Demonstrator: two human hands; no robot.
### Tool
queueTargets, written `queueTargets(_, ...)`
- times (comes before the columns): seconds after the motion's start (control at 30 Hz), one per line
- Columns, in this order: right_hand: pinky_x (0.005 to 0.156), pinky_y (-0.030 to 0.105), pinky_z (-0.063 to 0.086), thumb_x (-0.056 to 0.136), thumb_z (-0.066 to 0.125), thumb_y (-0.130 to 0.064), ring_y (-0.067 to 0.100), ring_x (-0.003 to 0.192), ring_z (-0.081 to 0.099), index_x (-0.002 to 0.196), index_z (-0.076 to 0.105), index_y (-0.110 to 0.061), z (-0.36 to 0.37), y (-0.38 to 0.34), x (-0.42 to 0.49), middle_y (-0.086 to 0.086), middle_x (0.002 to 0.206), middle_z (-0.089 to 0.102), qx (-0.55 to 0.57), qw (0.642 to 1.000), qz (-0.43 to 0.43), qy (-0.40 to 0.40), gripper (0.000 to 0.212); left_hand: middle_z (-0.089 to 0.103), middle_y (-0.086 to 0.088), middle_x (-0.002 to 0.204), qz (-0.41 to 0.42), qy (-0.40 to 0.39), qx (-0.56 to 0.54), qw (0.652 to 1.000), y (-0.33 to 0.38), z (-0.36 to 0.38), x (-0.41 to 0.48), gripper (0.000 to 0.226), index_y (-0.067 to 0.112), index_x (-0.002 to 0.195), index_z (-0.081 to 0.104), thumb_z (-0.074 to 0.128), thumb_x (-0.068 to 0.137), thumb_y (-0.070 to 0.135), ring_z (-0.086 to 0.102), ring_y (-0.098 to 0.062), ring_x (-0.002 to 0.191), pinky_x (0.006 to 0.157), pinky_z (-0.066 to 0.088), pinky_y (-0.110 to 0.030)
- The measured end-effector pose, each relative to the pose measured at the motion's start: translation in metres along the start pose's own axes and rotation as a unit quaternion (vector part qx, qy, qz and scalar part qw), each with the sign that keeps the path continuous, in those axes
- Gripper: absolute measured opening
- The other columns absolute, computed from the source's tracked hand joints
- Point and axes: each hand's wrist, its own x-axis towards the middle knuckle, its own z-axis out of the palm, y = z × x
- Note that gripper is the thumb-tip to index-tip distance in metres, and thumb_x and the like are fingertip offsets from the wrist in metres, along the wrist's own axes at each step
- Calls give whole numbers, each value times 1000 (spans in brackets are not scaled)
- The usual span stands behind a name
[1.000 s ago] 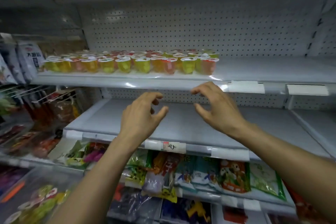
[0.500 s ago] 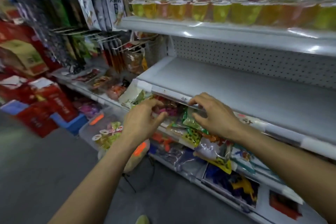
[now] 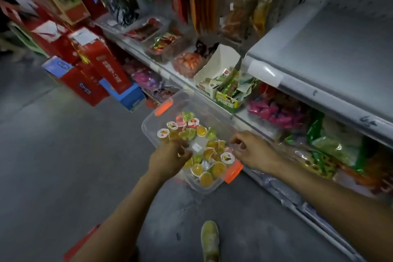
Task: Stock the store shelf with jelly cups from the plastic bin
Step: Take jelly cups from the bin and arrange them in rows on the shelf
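Head view: bin (image 3: 148,128) stands in aisle beside shelf (image 3: 329,49), cups (image 3: 218,169) loose inside. Left hand (image 3: 169,156) sits among cups, fingers curled — grip unclear. Right hand (image 3: 254,151) hovers over shelf-side rim, fingers loosely bent, empty. Suggest pinching cup walls, not lids.

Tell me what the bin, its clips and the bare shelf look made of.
Bin: clear, glossy plastic, since the cups show through its walls. Clips: opaque orange plastic, probably. Shelf: likely painted metal, smooth pale grey with a soft sheen.
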Motion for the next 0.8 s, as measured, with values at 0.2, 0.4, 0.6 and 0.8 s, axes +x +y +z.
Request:
queueTargets(0.2,89,34,47,83,63,-21,23,108,57,112,58,-20,73,42,85,4,121,59,-48,988,77,-124,30,68,-1,112,-49,-104,-23,993,-54,66,92,36,21,120,63,65,89,39,63,-21,104,87,49,-31)
queueTargets(0.4,99,37,42,95,46,-19,27,133,39,143,41,-24,130,76,136,4,148,38,-197,955,58,-214,49,62,-5,128,-37,-159,-10,987,-67,141,162,40,20,128,60,64,91,34,59,-26,114,93,47,-33)
queueTargets(0.6,98,39,44,96,49,-19,32,131,41,139,41,-14,167,93,161,13,145,36,-313,914,25,-257,45,61,-11,124,-39,-129,-30,990,-63,195,206,36,19,127,62,61,91,18,59,-31,111,91,47,-35)
queueTargets(0.8,103,42,40,99,43,-12,32,134,38,136,47,-8,177,93,169,15,144,39,-324,908,-10,-264,38,67,-6,106,-34,-79,-10,996,-65,222,226,10,22,100,65,62,90,19,63,-27,98,80,50,-34)
